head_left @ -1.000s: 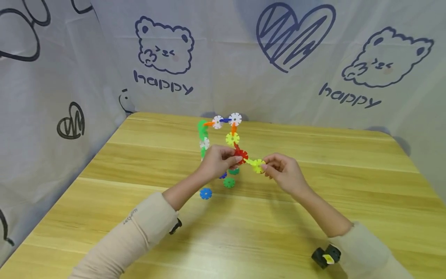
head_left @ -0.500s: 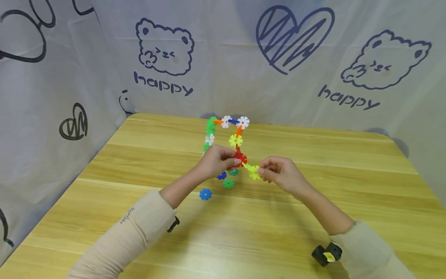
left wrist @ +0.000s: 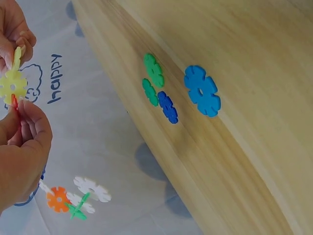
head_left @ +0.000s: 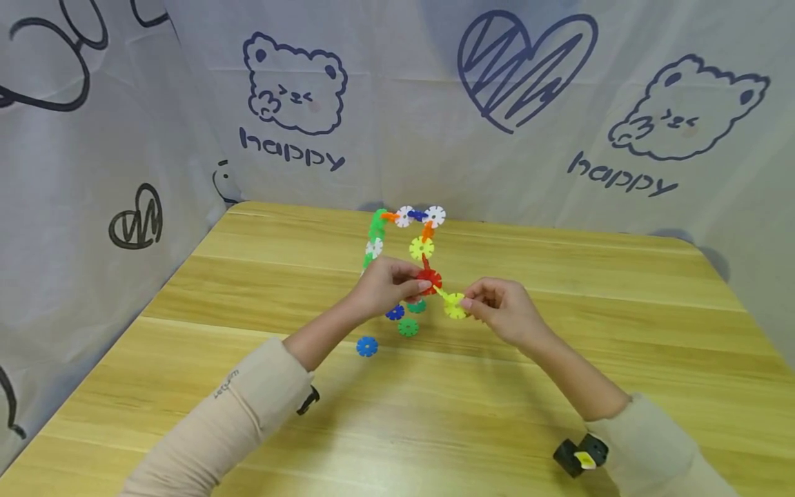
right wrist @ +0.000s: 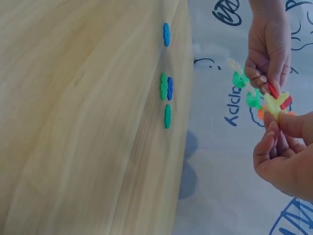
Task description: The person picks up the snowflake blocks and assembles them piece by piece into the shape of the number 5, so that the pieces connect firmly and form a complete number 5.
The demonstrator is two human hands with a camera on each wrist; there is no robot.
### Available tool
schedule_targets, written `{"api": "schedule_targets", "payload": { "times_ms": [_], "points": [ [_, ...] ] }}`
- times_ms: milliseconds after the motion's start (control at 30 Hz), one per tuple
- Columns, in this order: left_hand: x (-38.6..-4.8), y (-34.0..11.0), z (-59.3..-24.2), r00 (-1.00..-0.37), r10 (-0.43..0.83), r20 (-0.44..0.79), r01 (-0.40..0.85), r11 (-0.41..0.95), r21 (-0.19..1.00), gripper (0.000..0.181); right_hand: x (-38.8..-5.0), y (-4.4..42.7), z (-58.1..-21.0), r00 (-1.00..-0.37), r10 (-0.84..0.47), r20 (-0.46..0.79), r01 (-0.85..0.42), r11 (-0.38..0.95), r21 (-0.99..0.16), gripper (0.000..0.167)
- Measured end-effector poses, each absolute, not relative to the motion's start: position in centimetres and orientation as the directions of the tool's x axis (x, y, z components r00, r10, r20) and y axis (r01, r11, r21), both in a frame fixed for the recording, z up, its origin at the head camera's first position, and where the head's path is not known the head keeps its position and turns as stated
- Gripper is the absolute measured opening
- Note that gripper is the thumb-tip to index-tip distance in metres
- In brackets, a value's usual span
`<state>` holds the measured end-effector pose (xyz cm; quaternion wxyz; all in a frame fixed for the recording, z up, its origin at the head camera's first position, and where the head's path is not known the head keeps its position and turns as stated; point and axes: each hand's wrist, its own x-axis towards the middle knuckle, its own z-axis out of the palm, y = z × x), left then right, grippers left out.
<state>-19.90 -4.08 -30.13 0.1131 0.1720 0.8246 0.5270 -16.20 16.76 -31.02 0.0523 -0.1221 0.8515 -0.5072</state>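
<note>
Above the surface [head_left: 497, 414], red disc [head_left: 430, 279] is pinched by left hand [head_left: 390, 286], end yellow disc [head_left: 454, 308] by right hand [head_left: 506, 312], pressure best kept straight.

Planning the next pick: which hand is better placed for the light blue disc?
Probably the right hand: it pinches only the yellow end disc, while the left hand, though nearer the light blue disc, grips the red disc mid-chain.

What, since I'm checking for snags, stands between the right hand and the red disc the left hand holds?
Two yellow discs: the right hand pinches one, and the other links it to the red disc. Nothing else visible stands between.
</note>
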Motion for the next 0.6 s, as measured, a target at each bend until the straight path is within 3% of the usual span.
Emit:
{"api": "schedule_targets", "payload": {
  "times_ms": [600],
  "points": [
    [-19.68,-4.11,-30.56,-0.941,0.338,0.020,0.111,0.250,0.962,0.023,-16.72,16.64,-30.49,-0.962,-0.252,0.104,-0.210,0.441,-0.872,0.013]
  ]
}}
